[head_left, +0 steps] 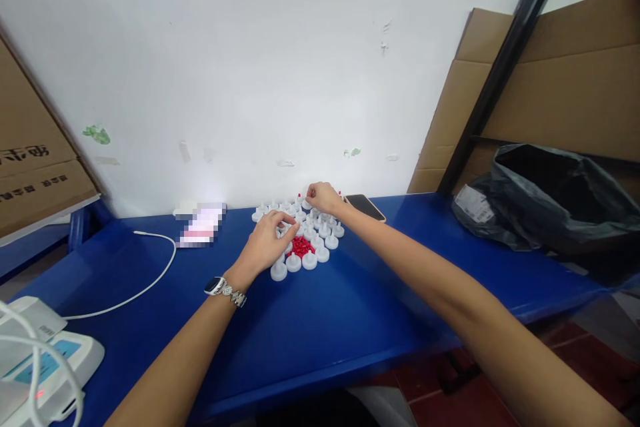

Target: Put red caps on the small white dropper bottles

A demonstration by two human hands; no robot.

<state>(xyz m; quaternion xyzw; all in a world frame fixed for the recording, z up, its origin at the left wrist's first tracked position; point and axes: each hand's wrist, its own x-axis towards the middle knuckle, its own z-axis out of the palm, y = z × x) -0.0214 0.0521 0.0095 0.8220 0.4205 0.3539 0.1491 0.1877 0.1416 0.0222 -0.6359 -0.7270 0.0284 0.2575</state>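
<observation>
White nozzle caps (309,261), round-based with a narrow upright tip, stand in a cluster on the blue table. Among them lies a heap of small red tip caps (301,247). At the cluster's left side, my left hand (267,240) is held over some white caps, its thumb and forefinger curved with a gap between them. My right hand (324,198) reaches to the back of the cluster, fingers pinched together low over the white caps; what lies between the fingertips is hidden. Beside that hand, one white cap at the back carries a red tip (299,196).
A phone (366,207) lies right of the cluster. Another lit, blurred-out phone-like object (200,227) is at the left, near a white cable (167,267). A white device (75,357) sits front left. At the right are a black plastic bag (550,200) and cardboard (465,93).
</observation>
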